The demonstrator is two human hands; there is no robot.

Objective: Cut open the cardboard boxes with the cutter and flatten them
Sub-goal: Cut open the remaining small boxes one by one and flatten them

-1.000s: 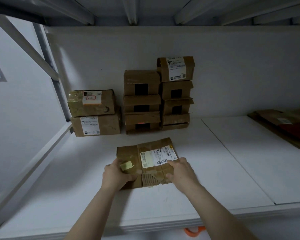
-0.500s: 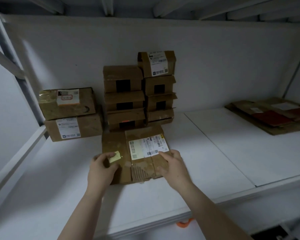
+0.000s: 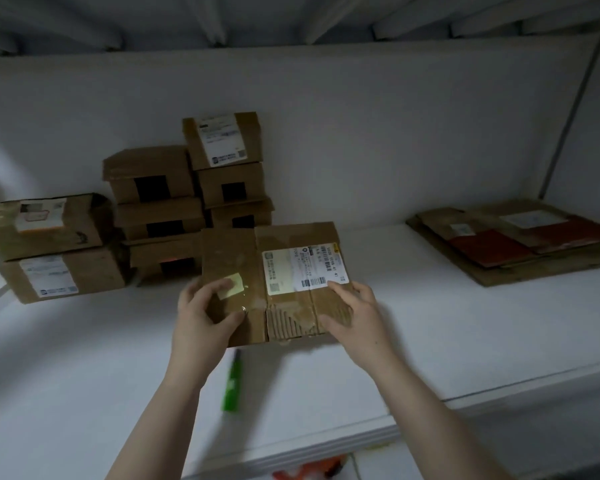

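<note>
Drawn nearer by both hands, the labelled cardboard box (image 3: 291,271) at frame centre now bares the green cutter (image 3: 232,384) below it. The left hand (image 3: 205,317) and right hand (image 3: 355,317) grip the box's edges. The cutter lies lengthwise up-frame, nearer the left hand.

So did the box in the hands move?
Yes. The held box went up and back toward the box stack: it now overlaps the stack's lowest boxes, where bare shelf showed before.
</note>
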